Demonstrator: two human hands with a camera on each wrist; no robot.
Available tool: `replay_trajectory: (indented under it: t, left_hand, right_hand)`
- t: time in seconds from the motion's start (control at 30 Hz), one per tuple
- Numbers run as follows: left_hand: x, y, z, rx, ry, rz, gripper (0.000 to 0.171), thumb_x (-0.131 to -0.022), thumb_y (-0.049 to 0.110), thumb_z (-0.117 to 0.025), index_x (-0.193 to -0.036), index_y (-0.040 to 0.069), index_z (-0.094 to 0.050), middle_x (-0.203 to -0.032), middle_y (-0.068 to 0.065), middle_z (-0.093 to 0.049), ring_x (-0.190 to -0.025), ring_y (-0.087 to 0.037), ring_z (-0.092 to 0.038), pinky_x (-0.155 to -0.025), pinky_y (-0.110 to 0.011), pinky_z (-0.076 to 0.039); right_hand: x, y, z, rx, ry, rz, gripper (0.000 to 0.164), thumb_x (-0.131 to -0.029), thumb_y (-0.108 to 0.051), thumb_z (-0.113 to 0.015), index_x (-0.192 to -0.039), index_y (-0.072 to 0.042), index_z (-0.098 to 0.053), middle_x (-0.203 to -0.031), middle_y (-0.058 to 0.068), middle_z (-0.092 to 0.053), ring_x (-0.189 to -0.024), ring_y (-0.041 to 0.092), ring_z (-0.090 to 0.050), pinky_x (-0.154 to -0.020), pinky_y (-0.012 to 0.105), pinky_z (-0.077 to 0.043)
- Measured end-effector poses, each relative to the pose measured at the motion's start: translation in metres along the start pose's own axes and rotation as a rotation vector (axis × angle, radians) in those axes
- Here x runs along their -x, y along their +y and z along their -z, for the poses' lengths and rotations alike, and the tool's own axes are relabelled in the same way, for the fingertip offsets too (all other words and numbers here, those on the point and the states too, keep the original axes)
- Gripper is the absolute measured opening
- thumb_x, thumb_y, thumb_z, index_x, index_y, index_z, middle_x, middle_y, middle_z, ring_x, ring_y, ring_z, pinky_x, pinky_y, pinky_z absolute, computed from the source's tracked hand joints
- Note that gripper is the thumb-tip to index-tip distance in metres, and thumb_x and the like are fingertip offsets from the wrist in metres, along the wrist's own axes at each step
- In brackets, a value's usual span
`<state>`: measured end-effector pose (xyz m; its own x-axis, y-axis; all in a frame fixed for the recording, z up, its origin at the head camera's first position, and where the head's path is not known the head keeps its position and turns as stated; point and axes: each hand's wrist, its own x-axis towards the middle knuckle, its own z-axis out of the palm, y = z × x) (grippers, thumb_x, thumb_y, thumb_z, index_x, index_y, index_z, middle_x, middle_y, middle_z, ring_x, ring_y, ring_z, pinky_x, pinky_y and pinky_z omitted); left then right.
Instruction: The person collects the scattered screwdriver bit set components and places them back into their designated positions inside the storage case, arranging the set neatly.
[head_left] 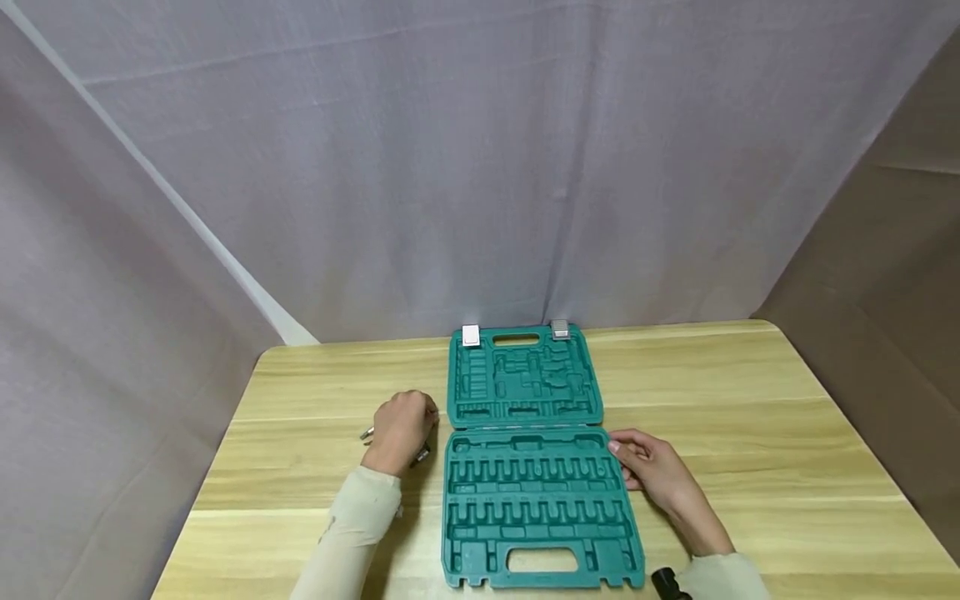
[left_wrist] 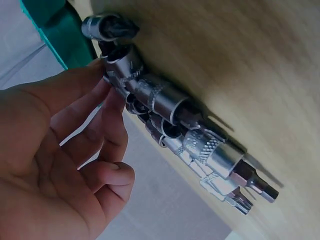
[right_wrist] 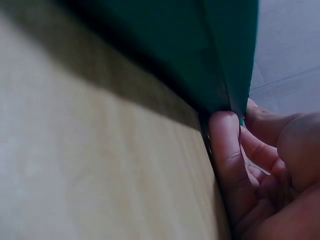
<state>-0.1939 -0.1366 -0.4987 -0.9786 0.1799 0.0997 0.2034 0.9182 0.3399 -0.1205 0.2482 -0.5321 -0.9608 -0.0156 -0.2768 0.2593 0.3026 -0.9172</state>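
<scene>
A green plastic socket case (head_left: 543, 533) lies unfolded on the table, its moulded slots facing up with nothing in them. My right hand (head_left: 660, 479) holds the near half by its right edge close to the hinge, thumb at the rim and fingers along the side wall (right_wrist: 200, 60). Left of the case, my left hand (head_left: 405, 429) reaches down to a cluster of metal bit sockets (left_wrist: 160, 100). Thumb and fingertips of this hand (left_wrist: 65, 135) pinch at a bit socket at the cluster's end nearest the case. The fingertips partly hide that piece.
The wooden table (head_left: 750, 417) runs back to a grey cloth wall (head_left: 420, 183). Two metal latches, one of them a pale square latch (head_left: 470, 335), stand at the case's far edge. A dark object (head_left: 667, 583) shows at the right sleeve.
</scene>
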Motion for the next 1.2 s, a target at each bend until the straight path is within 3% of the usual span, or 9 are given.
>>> replay_trajectory:
  t: [0.23, 0.47, 0.7, 1.07, 1.2]
  left_hand:
    - [0.001, -0.006, 0.0, -0.052, 0.004, 0.022, 0.01, -0.093, 0.011, -0.081, -0.085, 0.015, -0.081, -0.091, -0.005, -0.079, -0.08, -0.026, -0.074, -0.067, -0.046, -0.06]
    - [-0.001, -0.002, -0.002, -0.009, 0.058, -0.041, 0.007, -0.099, 0.005, -0.073, -0.092, 0.005, -0.076, -0.088, -0.01, -0.073, -0.079, -0.029, -0.072, -0.065, -0.046, -0.06]
    - [0.0, 0.0, -0.001, 0.109, 0.097, 0.013, 0.009, -0.105, 0.008, -0.065, -0.104, 0.002, -0.071, -0.093, -0.011, -0.069, -0.08, -0.03, -0.07, -0.069, -0.044, -0.06]
    - [0.0, 0.002, 0.011, 0.293, 0.053, 0.036, 0.018, -0.103, 0.006, -0.068, -0.119, -0.001, -0.073, -0.096, -0.011, -0.073, -0.075, -0.017, -0.066, -0.064, -0.033, -0.056]
    - [0.003, 0.003, 0.015, 0.346, 0.043, 0.045, 0.015, -0.103, 0.009, -0.069, -0.113, 0.001, -0.077, -0.091, -0.007, -0.074, -0.068, -0.011, -0.063, -0.062, -0.031, -0.053]
  right_hand:
    - [-0.003, -0.005, -0.01, 0.003, -0.013, 0.026, 0.04, -0.109, -0.013, -0.06, -0.141, 0.011, -0.056, -0.084, 0.005, -0.059, -0.067, 0.013, -0.058, -0.061, 0.026, -0.058]
    - [-0.001, -0.001, -0.003, 0.029, -0.003, 0.006, 0.04, -0.11, -0.013, -0.058, -0.142, 0.011, -0.055, -0.086, 0.005, -0.06, -0.068, 0.013, -0.059, -0.061, 0.028, -0.059]
    - [0.001, -0.004, 0.001, 0.02, 0.003, 0.009, 0.04, -0.11, -0.012, -0.058, -0.142, 0.012, -0.055, -0.085, 0.004, -0.06, -0.068, 0.011, -0.059, -0.061, 0.027, -0.059]
    - [0.001, -0.001, 0.002, 0.045, 0.015, 0.003, 0.042, -0.111, -0.015, -0.057, -0.142, 0.012, -0.054, -0.084, 0.003, -0.06, -0.068, 0.011, -0.059, -0.061, 0.028, -0.059]
    - [-0.001, 0.001, 0.001, 0.037, 0.023, -0.013, 0.041, -0.11, -0.014, -0.058, -0.142, 0.012, -0.055, -0.085, 0.003, -0.061, -0.067, 0.011, -0.059, -0.06, 0.028, -0.059]
